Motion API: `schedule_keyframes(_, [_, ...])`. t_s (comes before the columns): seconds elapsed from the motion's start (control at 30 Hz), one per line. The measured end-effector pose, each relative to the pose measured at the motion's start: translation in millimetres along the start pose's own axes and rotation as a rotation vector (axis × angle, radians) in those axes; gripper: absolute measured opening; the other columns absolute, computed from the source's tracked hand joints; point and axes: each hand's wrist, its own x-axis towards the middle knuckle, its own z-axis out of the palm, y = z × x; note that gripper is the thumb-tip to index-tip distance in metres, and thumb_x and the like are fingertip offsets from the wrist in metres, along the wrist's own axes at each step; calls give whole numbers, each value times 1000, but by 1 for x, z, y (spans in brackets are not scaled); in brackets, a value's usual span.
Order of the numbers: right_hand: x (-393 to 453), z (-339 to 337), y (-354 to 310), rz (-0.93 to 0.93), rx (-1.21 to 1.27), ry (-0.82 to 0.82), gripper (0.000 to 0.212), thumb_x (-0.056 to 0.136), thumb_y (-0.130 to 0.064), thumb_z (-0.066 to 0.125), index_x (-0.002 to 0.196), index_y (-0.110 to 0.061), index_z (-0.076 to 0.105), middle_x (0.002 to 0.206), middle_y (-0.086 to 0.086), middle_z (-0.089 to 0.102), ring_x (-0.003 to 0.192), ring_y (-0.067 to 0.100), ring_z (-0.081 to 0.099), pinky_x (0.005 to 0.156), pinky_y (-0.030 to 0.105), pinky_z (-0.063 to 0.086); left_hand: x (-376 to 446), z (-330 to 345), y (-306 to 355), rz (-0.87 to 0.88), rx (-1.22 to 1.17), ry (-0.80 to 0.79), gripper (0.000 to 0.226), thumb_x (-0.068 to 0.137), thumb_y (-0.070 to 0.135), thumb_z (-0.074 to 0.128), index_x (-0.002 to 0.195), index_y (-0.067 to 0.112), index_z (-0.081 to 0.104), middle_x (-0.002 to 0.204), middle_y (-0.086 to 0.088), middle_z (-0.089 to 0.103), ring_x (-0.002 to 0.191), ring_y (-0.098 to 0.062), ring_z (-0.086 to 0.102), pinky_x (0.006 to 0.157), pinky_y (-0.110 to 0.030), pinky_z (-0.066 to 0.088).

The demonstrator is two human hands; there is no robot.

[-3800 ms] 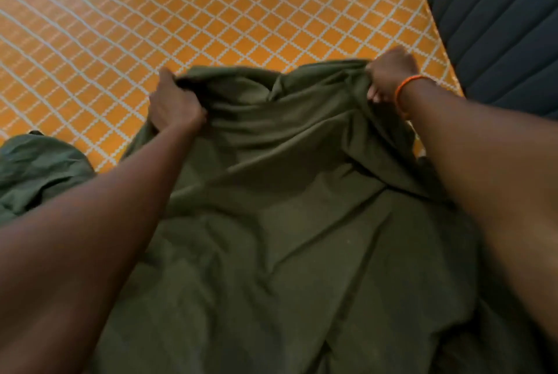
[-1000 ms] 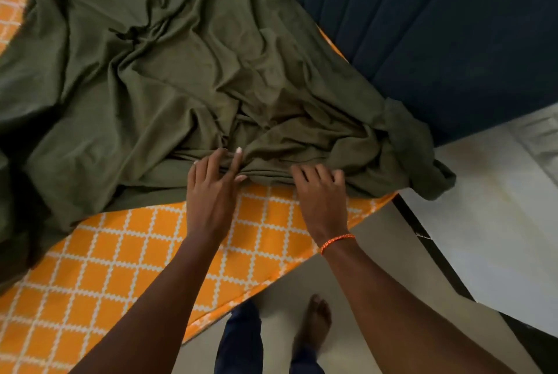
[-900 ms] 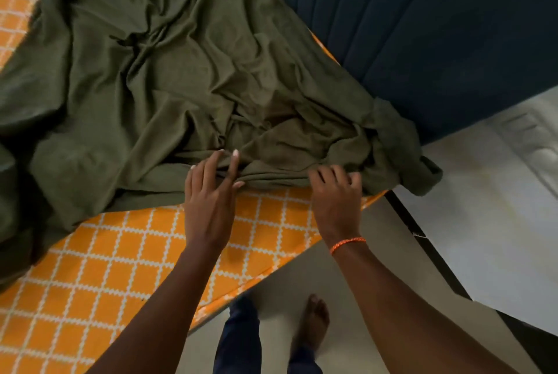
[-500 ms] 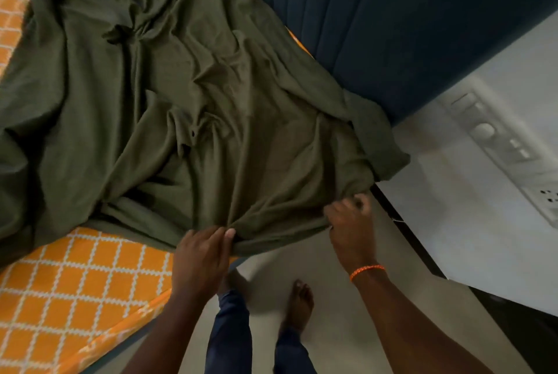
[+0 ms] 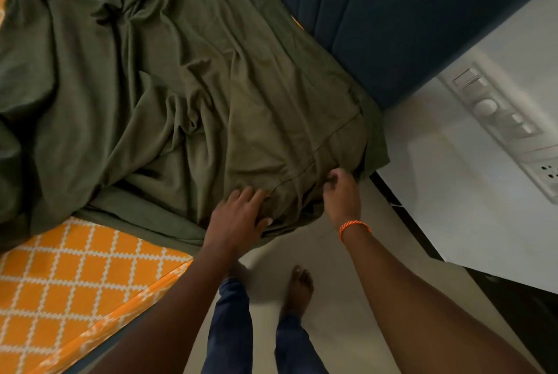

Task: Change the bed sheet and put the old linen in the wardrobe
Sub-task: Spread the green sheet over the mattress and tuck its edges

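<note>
Your right grip (image 5: pixel 342 197) pinches the sheet (image 5: pixel 181 86) at the mattress (image 5: pixel 75 283) corner, left grip (image 5: pixel 238 219) pressing flat; tuck it under next.

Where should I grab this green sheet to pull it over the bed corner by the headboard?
Take the stitched hem of the green sheet at the overhanging corner, where the right hand pinches it. Come from the standing side, under the edge: the hem is doubled and hangs free there, so it should take a pull.
</note>
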Motion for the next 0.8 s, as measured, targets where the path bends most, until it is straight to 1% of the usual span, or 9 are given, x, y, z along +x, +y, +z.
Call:
schedule_keyframes(0.07, [12,4,2,174,220,89,43,99,-6,55,141,-12,52,143,13,56,129,33,56,107,43,47,0,12,4,-15,100,8,60,93,56,67,143,35,41,132,3,49,113,-20,53,91,-41,53])
schedule_keyframes(0.13, [22,6,8,324,355,139,68,96,4,56,158,-12,34,157,17,42,139,37,49,114,43,43,0,18,4,14,105,62,41,96,45,69,130,35,48,125,2,49,105,-20,53,85,-41,53])
schedule_keyframes(0.23, [36,8,17,426,376,128,89,88,11,53,164,-18,19,162,18,35,140,41,47,114,47,42,-2,10,3,-44,-132,228,14,98,26,65,102,31,52,102,9,47,86,-14,49,68,-39,52])
schedule_keyframes(0.4, [51,14,23,446,414,101,98,83,-4,62,165,-22,14,161,18,37,140,44,45,117,53,39,2,-20,-23,-462,-472,680,10,99,14,59,98,21,51,101,4,54,88,-17,53,71,-34,39])
schedule_keyframes(0.47, [52,18,22,480,499,53,105,82,-10,66,166,-25,6,162,15,35,141,43,45,117,55,39,9,-32,-35,-681,-414,818,2,98,16,53,100,16,54,109,-6,54,97,-27,54,74,-35,35])
schedule_keyframes(0.57, [57,27,25,646,685,-17,93,87,-19,59,164,-34,9,158,10,42,135,41,49,105,65,47,21,-42,-38,-861,-268,900,17,94,13,47,107,12,58,122,-16,53,110,-37,52,85,-44,39])
schedule_keyframes(0.63, [59,33,29,753,889,-89,76,87,-25,55,157,-34,29,148,8,52,123,36,56,84,60,58,29,-42,-27,-632,-210,878,22,95,12,52,115,13,60,121,-16,56,112,-36,53,90,-47,42])
schedule_keyframes(0.7, [61,32,31,786,1010,-77,60,89,-32,58,147,-30,44,135,8,60,112,31,61,71,45,59,38,-34,-4,-268,-212,659,26,101,21,56,127,16,58,123,-11,58,113,-33,55,92,-50,47])
schedule_keyframes(0.8, [71,19,32,763,1046,-14,50,92,-49,67,134,-23,58,124,6,66,108,29,64,83,44,58,50,-9,24,-135,-88,249,61,103,56,54,151,23,37,142,-3,49,128,-24,49,106,-47,45])
